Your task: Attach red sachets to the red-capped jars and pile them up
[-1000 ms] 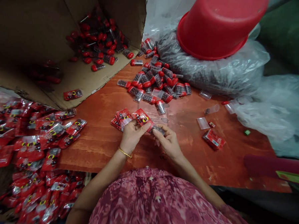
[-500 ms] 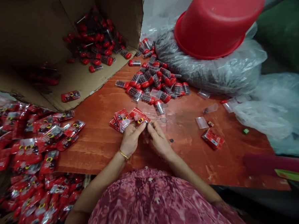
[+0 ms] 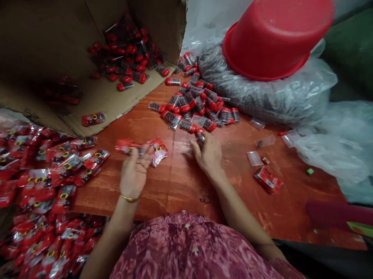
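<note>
My left hand (image 3: 133, 173) is raised over the left part of the table, palm partly turned up. A red printed packet (image 3: 124, 146), smeared by motion, is at its thumb and fingertips. Just right of it, a few red packets (image 3: 158, 150) lie on the table. My right hand (image 3: 209, 153) has its fingers and thumb closed around a small clear tube with a red cap (image 3: 200, 135), at the near edge of the tube pile (image 3: 187, 102). These tubes hold dark round pieces.
A cardboard box (image 3: 110, 112) on its side holds more red-capped tubes. Many filled red packets (image 3: 63, 166) are heaped at left. An upturned red tub (image 3: 277, 34) rests on a clear plastic bag (image 3: 243, 97) at the back. Loose tubes and a red packet (image 3: 268, 179) lie at right.
My hands, which were together at a red packet, have parted. The left has moved left with the packet; the right has moved forward and right to a tube. The view has shifted slightly.
</note>
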Demonstrator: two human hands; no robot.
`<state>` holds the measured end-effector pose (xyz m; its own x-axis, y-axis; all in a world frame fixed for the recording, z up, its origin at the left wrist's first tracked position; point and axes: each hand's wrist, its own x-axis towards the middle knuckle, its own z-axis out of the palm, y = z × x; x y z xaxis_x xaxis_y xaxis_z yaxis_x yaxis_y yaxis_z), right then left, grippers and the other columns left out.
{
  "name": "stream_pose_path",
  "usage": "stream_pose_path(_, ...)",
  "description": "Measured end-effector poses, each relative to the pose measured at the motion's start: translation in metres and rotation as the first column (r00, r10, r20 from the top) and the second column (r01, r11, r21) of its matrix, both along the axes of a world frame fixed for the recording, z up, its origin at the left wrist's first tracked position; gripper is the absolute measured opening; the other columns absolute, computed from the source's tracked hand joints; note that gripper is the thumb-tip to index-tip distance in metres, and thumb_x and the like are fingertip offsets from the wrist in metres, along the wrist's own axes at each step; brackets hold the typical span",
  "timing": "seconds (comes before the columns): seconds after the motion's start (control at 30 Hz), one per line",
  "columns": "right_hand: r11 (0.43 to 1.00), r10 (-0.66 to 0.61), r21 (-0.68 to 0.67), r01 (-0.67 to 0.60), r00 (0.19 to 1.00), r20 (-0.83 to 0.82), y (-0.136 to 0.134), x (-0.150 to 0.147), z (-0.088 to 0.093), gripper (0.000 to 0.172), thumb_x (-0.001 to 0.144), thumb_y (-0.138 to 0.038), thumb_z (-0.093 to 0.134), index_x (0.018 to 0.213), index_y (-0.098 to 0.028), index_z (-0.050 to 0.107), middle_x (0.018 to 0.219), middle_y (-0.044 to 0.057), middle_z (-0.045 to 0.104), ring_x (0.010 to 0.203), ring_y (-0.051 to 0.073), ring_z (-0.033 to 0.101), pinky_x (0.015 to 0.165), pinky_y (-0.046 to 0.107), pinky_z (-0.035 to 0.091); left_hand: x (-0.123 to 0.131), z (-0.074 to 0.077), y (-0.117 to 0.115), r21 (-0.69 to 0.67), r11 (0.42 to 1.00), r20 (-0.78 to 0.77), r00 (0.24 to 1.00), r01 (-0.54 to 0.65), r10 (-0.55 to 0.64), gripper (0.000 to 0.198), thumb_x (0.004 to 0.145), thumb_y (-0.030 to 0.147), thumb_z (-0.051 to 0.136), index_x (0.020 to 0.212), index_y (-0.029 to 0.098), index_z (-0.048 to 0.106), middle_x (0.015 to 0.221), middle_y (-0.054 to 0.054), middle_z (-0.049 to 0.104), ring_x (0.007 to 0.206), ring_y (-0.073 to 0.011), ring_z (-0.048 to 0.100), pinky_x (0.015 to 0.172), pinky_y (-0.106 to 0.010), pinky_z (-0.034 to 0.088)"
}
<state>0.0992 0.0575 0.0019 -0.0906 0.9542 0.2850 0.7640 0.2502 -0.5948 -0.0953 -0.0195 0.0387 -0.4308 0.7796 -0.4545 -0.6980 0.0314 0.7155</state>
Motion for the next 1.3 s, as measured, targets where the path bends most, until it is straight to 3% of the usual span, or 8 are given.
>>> stream_pose_path(0.13,1.000,-0.017,0.002,0.017,0.965,0.260,0.017,0.019,-0.018,0.036,0.085,-0.030,0.043,0.115,-0.012,0.052,0.110,0.018,0.060,0.096,0.030,0.051,0.081,0.044,0.039,-0.034,-0.005,-0.013,0.008,0.936,-0.052,0.934,-0.353,0.353,0.042,0.078,0.059,0.047,0.076,0.020,0.064,0.088,-0.003,0.072,0.092,-0.0145,0.065,0.080,-0.026,0.051)
stream_pose_path(0.23,0.994,0.102,0.008,-0.109,0.954,0.283,0.008,0.019,-0.027,0.034,0.084,-0.023,0.042,0.115,-0.012,0.053,0.110,0.015,0.062,0.098,0.028,0.051,0.084,0.042,0.039,-0.025,-0.012,-0.016,-0.065,0.983,-0.370,0.919,-0.173,0.137,0.048,0.074,0.061,0.051,0.085,0.017,0.066,0.092,-0.009,0.071,0.090,-0.0204,0.066,0.081,-0.034,0.051)
stream_pose_path(0.43,0.983,0.121,0.099,-0.154,0.952,0.281,-0.011,0.010,-0.033,0.039,0.084,-0.030,0.048,0.116,-0.010,0.053,0.121,0.019,0.054,0.112,0.029,0.046,0.093,0.044,0.037,-0.005,-0.023,0.019,-0.413,0.890,-0.910,-0.050,0.193,-0.411,0.031,0.069,0.037,0.068,0.098,0.024,0.070,0.128,-0.010,0.055,0.126,-0.0315,0.041,0.106,-0.051,0.025)
stream_pose_path(0.57,0.978,0.105,0.157,-0.139,0.973,0.205,-0.015,0.007,-0.028,0.032,0.084,-0.033,0.049,0.109,-0.014,0.057,0.122,0.017,0.052,0.116,0.028,0.043,0.095,0.046,0.036,-0.011,-0.030,0.035,-0.551,0.818,-0.829,-0.222,0.165,-0.513,0.023,0.077,0.035,0.060,0.096,0.026,0.070,0.129,-0.008,0.054,0.128,-0.0321,0.038,0.104,-0.053,0.025)
stream_pose_path(0.8,0.970,0.243,0.023,-0.243,0.948,-0.207,-0.030,-0.024,0.004,0.024,0.086,-0.036,0.047,0.094,-0.018,0.062,0.095,0.009,0.065,0.091,0.021,0.057,0.083,0.037,0.044,-0.001,-0.029,0.023,-0.251,0.958,-0.965,0.047,0.139,-0.259,0.015,0.073,0.033,0.064,0.085,0.029,0.072,0.125,-0.006,0.058,0.128,-0.0297,0.039,0.107,-0.056,0.015)
stream_pose_path(1.07,0.896,0.093,-0.216,-0.387,0.640,-0.763,-0.023,-0.060,0.008,0.029,0.081,-0.045,0.048,0.071,-0.019,0.055,0.063,-0.002,0.055,0.061,0.012,0.050,0.060,0.024,0.043,0.022,-0.007,0.011,-0.010,0.992,-0.897,0.438,0.130,-0.066,0.033,0.067,0.032,0.070,0.100,0.029,0.067,0.130,-0.004,0.054,0.131,-0.0260,0.035,0.109,-0.047,0.020)
stream_pose_path(1.17,0.939,0.089,-0.182,-0.293,0.716,-0.692,-0.022,-0.054,0.008,0.029,0.082,-0.044,0.045,0.067,-0.020,0.051,0.057,-0.004,0.046,0.054,0.010,0.041,0.053,0.023,0.036,0.027,-0.005,0.012,-0.075,0.981,-0.685,0.706,0.179,-0.181,0.039,0.066,0.039,0.070,0.100,0.021,0.067,0.107,-0.008,0.067,0.101,-0.0233,0.060,0.084,-0.033,0.048)
stream_pose_path(1.3,0.969,0.136,-0.085,-0.230,0.792,-0.596,-0.031,-0.049,0.007,0.031,0.087,-0.039,0.039,0.062,-0.021,0.044,0.056,-0.004,0.042,0.052,0.010,0.038,0.052,0.023,0.033,0.035,-0.001,0.014,-0.133,0.931,-0.378,0.851,0.340,-0.365,0.036,0.059,0.045,0.073,0.075,0.013,0.067,0.070,-0.004,0.068,0.061,-0.0133,0.060,0.048,-0.020,0.046)
